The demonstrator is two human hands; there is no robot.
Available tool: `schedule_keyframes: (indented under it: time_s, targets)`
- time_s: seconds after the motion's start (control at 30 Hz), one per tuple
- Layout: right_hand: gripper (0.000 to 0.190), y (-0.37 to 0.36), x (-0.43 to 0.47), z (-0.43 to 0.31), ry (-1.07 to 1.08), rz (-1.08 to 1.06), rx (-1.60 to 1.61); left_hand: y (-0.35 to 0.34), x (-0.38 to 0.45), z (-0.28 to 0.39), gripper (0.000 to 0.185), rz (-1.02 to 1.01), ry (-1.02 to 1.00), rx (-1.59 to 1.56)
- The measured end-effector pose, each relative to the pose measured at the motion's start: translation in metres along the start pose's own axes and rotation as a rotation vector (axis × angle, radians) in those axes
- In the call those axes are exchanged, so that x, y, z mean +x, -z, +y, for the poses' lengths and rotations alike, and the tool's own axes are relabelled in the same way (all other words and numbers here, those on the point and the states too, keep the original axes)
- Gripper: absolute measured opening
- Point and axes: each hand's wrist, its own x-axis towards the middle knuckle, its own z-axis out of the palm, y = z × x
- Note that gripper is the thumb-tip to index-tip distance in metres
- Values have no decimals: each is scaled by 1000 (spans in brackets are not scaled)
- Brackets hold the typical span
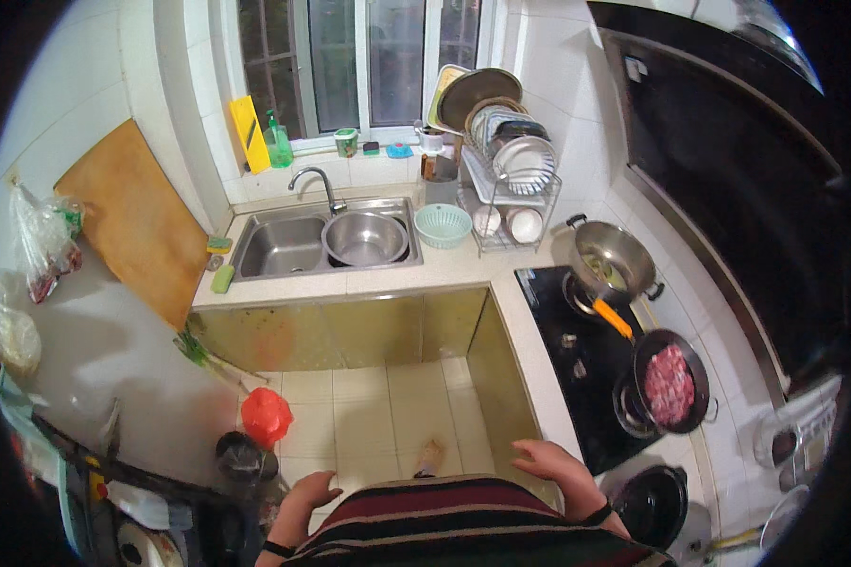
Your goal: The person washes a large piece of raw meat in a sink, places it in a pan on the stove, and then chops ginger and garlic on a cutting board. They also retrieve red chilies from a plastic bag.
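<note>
My left hand (315, 489) hangs beside my striped top, holding nothing, nearest a black bin (245, 457) on the floor. On the other side my right hand (549, 462) is also bare, beside the counter edge, left of the black glass gas hob (564, 383). A frying pan (642, 414) with an orange handle (612, 318) sits on the near burner. Raw sliced meat (669, 385) fills much of it. On the far burner stands a steel two-handled pot (613, 248) with some green pieces inside.
A double steel sink (276, 244) holds a steel basin (365, 241). Right of it are a mint colander (442, 225) and a loaded dish rack (514, 244). A wooden board (138, 212) leans left; a red plastic bag (266, 417) and spring onions (202, 351) are below. A black pot (645, 503) stands near right.
</note>
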Motion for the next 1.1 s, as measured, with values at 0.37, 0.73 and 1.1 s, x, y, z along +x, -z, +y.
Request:
schedule_keyframes:
  time_s: [0.37,0.73,1.1]
  targets:
    - [51,134,252,-37,156,13,-82,252,156,46,50,427,-25,-67]
    - [53,172,253,-21,-457,292,65,482,472,93,48,647,-718,-123]
    - [46,123,288,-90,-786,353,444,607,756,217,61,416,-1042,-274]
